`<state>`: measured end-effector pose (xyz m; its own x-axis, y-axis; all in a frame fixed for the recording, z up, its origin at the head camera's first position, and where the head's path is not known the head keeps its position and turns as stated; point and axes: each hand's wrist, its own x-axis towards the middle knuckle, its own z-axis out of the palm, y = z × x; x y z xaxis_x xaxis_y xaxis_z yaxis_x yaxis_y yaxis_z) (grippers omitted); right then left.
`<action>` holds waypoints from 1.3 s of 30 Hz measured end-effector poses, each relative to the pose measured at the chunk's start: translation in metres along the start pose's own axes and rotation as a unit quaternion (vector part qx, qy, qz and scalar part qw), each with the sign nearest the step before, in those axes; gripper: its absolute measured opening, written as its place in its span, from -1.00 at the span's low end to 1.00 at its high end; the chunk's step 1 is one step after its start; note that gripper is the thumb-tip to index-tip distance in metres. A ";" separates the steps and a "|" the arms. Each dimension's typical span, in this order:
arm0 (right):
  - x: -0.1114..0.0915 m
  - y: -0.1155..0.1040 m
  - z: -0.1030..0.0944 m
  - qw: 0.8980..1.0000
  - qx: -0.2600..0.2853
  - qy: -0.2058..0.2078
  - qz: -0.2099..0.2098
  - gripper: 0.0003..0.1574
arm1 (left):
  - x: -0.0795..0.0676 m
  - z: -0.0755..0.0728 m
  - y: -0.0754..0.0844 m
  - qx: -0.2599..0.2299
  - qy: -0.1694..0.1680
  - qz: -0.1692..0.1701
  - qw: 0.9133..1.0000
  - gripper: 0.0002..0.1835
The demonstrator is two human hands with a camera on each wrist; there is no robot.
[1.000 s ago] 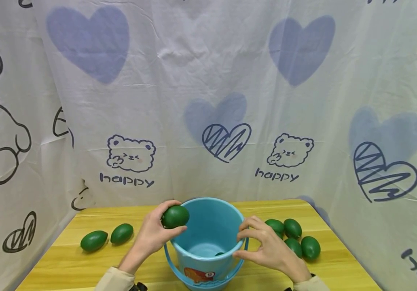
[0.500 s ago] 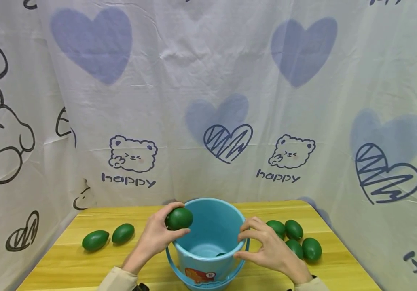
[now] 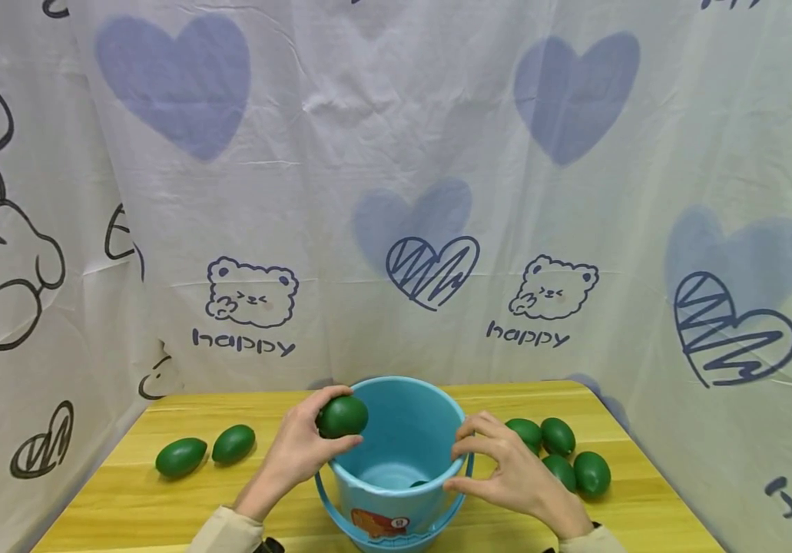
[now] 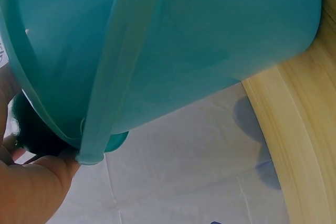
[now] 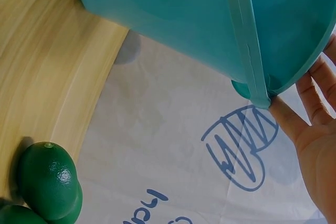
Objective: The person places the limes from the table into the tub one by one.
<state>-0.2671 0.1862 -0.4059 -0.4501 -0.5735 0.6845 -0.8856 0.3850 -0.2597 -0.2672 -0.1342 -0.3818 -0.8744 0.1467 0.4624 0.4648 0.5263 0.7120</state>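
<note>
In the head view my left hand (image 3: 306, 436) grips a glossy green lime (image 3: 342, 416) between thumb and fingers. The lime is at the left rim of a light blue bucket (image 3: 396, 421), partly over its opening. Seen from the left wrist, the lime (image 4: 34, 127) looks dark behind the rim, with the thumb near the handle joint. On the opposite side, my right hand (image 3: 506, 465) holds the bucket's rim, fingers over the edge and thumb outside. A sliver of a green thing (image 3: 419, 483) shows inside the bucket, mostly hidden by the front wall.
Two limes (image 3: 181, 458) lie on the yellow wood-grain table (image 3: 126, 511) at the left. Several more limes (image 3: 591, 473) are grouped right of the bucket, partly behind the right hand. The bucket's blue handle (image 3: 329, 507) hangs down at the front. A printed white cloth (image 3: 382, 330) stands behind the table.
My left hand has shifted slightly right with the lime, bringing it a little further over the bucket's rim. The right hand stays on the rim.
</note>
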 end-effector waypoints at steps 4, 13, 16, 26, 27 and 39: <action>0.000 -0.001 0.000 1.000 -0.001 0.001 0.002 -0.71 | 0.000 0.000 0.000 -0.005 -0.004 0.007 1.000 -0.33; -0.001 0.000 0.001 1.000 -0.002 0.012 -0.002 -0.69 | -0.001 0.000 -0.001 -0.069 -0.025 -0.003 0.997 -0.32; -0.001 0.000 0.001 1.000 0.000 0.012 0.000 -0.69 | -0.002 0.000 0.000 -0.070 -0.025 -0.004 0.997 -0.32; 0.000 -0.001 0.000 1.000 -0.002 0.009 -0.003 -0.70 | -0.002 0.001 0.000 -0.054 -0.010 -0.006 0.998 -0.36; 0.000 -0.001 0.000 1.000 -0.002 0.008 -0.003 -0.70 | -0.002 0.001 0.000 -0.051 -0.008 -0.006 0.999 -0.37; 0.000 0.001 -0.001 1.000 0.002 0.003 -0.008 -0.72 | -0.006 -0.006 -0.002 -0.031 0.037 0.003 0.999 -0.50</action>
<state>-0.2685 0.1869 -0.4055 -0.4355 -0.5744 0.6931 -0.8929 0.3735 -0.2515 -0.2624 -0.1410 -0.3832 -0.8596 0.0866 0.5036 0.4804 0.4727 0.7388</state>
